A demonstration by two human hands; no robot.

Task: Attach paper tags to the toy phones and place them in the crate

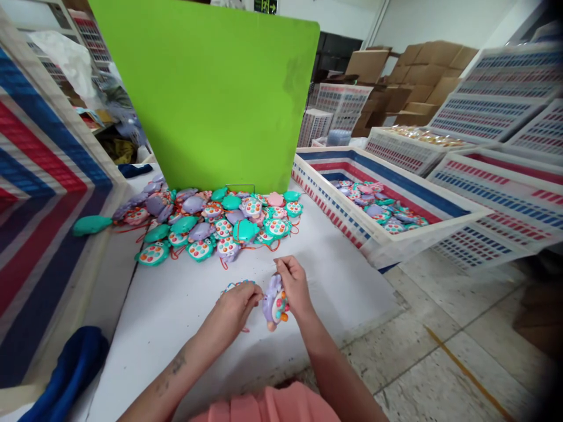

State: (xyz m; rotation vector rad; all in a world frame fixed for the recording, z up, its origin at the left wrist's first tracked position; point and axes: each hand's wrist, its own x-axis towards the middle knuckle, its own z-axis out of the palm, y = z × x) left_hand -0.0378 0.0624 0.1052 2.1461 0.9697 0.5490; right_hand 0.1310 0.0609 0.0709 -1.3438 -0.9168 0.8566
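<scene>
A purple plastic toy (273, 302) with coloured round buttons hangs tilted over the white table, its upper end pinched in my right hand (294, 286). Just left of the toy, my left hand (240, 302) is closed with thumb and fingertips together close to its side; whatever sits in that pinch is too small to make out. Thin coloured cords (237, 285) show behind and under my left hand. Farther back lies a heap of similar toys (202, 225) in teal, purple and pink, several with red cord loops.
A green board (220, 99) stands upright behind the heap. To the right, a striped crate (378, 240) holds more toys. Another striped crate (48, 193) rises at the left, near a dark blue cloth (70, 372). Stacked crates and cardboard boxes (431, 70) fill the back right.
</scene>
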